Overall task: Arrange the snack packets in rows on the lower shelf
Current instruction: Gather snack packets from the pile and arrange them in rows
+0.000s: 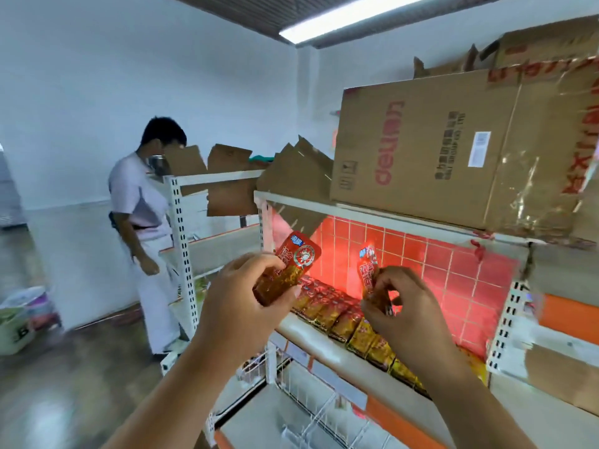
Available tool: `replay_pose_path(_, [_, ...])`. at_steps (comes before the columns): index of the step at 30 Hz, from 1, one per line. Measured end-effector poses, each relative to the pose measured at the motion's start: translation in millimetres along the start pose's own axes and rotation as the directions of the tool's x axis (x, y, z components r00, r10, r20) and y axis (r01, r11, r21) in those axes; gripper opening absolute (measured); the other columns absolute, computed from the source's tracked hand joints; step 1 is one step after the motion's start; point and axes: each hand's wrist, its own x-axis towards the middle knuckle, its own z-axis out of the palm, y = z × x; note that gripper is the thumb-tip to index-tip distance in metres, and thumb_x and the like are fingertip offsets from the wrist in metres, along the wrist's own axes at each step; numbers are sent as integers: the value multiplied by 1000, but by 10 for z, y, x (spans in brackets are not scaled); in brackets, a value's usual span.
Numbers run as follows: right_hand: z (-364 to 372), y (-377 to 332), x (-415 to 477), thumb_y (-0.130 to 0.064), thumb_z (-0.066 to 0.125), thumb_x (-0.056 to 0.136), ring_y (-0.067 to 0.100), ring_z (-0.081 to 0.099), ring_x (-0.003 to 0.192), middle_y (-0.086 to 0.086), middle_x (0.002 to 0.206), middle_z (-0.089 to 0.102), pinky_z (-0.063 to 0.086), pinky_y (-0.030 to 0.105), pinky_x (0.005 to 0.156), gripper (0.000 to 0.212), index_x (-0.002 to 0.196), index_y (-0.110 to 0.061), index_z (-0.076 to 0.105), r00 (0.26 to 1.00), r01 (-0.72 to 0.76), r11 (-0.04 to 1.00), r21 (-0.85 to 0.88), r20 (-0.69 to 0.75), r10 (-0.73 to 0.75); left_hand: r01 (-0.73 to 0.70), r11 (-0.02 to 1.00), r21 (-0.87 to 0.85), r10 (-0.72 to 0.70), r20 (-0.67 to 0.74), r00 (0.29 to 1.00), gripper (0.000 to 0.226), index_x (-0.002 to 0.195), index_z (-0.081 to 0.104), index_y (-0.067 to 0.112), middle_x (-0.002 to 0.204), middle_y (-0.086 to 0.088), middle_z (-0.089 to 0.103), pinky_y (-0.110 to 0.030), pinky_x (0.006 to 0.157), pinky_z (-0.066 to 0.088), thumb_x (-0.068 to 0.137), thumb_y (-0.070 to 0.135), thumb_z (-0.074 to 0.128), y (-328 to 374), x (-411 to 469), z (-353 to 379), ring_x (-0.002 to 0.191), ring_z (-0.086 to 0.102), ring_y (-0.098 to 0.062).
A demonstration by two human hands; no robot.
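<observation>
Two hands: both raised in front of the lower shelf, 1 packet each.
L hand (246, 286): fingers + thumb curled round the lower half of the left packet (293, 265); packet tilted, top leaning right, off the shelf.
R hand (400, 307): fingertips pinch the bottom end of the right packet (368, 270); packet upright, just above the shelved row.
Handling: prob. light, soft pouches; glossy film, so likely slippery. Best hold is near the end seal or side edges, thumb on one face, fingers on the other. Avoid squeezing mid-body, contents may crush.
Count in hand: 2.
Shelved packets (340, 314): lying flat, touching, in rows along the front edge, more behind; too blurred for an exact count.
Lower shelf (301, 328): right-rear part bare, room for more.
Wire baskets (324, 416): below the shelf.
Tiled wall (447, 267): red, behind the rows.
Cardboard box (437, 150): 1 large, on the shelf above.
Other person (142, 222): 1, standing at the next rack, left.
</observation>
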Motion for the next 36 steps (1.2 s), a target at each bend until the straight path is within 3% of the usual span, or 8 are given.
replay_pose_path(6, [540,324,247,-8,84,76,8,53,81,-4,86,53,42,14,66,32,75,-19,55,999,-38,998,41,-4,39,101,992,81,-102,11,995,28,105,67,34,101,23,64,-1,76,37,82,42,81,-573,130,199,100,56,9])
replay_pose_path(12, [1225,765,792,-17,84,77,7,52,80,-5,88,52,45,22,67,31,76,-24,53,993,-107,989,101,49,103,134,986,99,-138,38,990,31,103,62,39,97,28,60,-9,76,41,79,58,68,-1216,557,633,96,57,7])
replay_pose_path(15, [1541,1024,1047,-23,82,77,3,51,83,-8,91,51,43,17,65,30,79,-28,53,986,-146,985,89,91,138,156,983,96,-161,48,986,34,105,62,39,98,28,59,-16,79,44,78,60,63,-1568,769,941,98,56,7])
replay_pose_path(20, [1992,1505,1337,-34,79,75,2,47,82,-12,91,46,39,24,66,35,78,-34,44,974,-162,987,3,162,159,182,979,88,-187,60,980,29,102,61,37,99,23,60,-22,79,46,79,55,66,-2086,1027,1492,97,58,-3])
replay_pose_path(22, [2145,1672,1390,-38,77,75,4,45,79,-12,92,42,35,23,64,35,79,-33,42,966,-170,985,-45,190,175,194,977,91,-201,66,977,29,103,61,37,103,25,59,-17,82,45,79,52,67,-2273,1066,1684,99,57,-1])
replay_pose_path(24, [2278,1812,1416,-41,75,75,7,45,77,-10,94,39,34,20,63,35,80,-31,43,959,-178,981,-78,210,190,191,974,126,-202,81,976,34,108,63,33,108,25,57,-23,88,49,79,52,67,-2451,1088,1854,101,54,2])
replay_pose_path(30, [2657,2115,1453,-53,67,75,12,47,83,-11,109,35,45,29,71,33,90,-29,51,923,-183,956,-227,294,247,158,950,268,-220,216,951,39,115,66,33,122,17,62,-31,92,52,84,57,67,-2993,1174,2219,108,58,-10])
replay_pose_path(36, [3068,2241,1443,-49,72,79,4,53,76,-15,100,34,47,21,67,31,87,-27,52,872,-270,926,-263,341,352,57,936,346,-192,367,910,44,119,61,34,121,12,64,-34,85,53,85,61,61,-3588,1272,2561,100,59,-18])
